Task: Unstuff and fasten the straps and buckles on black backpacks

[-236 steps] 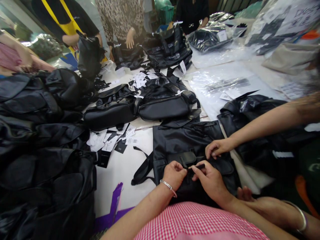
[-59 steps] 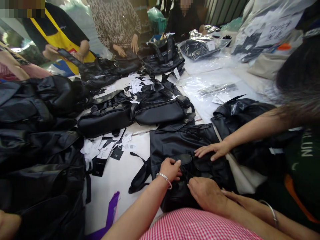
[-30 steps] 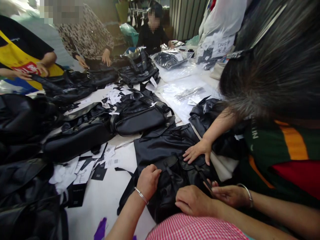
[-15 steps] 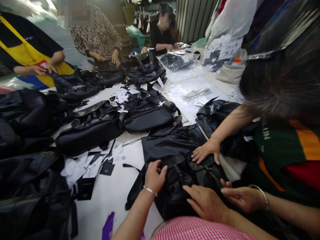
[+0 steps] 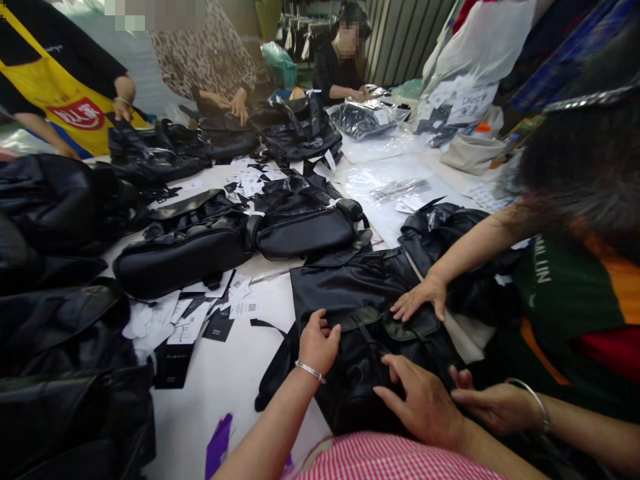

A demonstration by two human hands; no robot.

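A black backpack [image 5: 345, 287] with two front pockets lies flat before me. My left hand [image 5: 319, 341], with a bangle at the wrist, is at its left side, fingers slightly bent and thumb apart. Near the lower pockets is my right hand [image 5: 427, 400], thumb and forefinger spread, with nothing visible between them. A co-worker on the right presses one hand [image 5: 420, 298] flat by the right pocket flap [image 5: 411, 325]. That person's other hand [image 5: 493, 402], wearing a bangle, is at the pack's lower right edge; what its fingers touch is hidden.
Two black bags [image 5: 183, 257] lie beyond the backpack, and more black bags [image 5: 65, 347] are heaped at left. Paper tags [image 5: 187, 323] and a purple scrap [image 5: 219, 443] are on the white table [image 5: 200, 407]. Several people work around it. Clear plastic sheets [image 5: 380, 170] lie farther back.
My right hand's thumb and forefinger have spread wider apart. The person in the yellow apron has moved their hands apart. The co-worker's head at right has shifted rightward. My view has tilted slightly.
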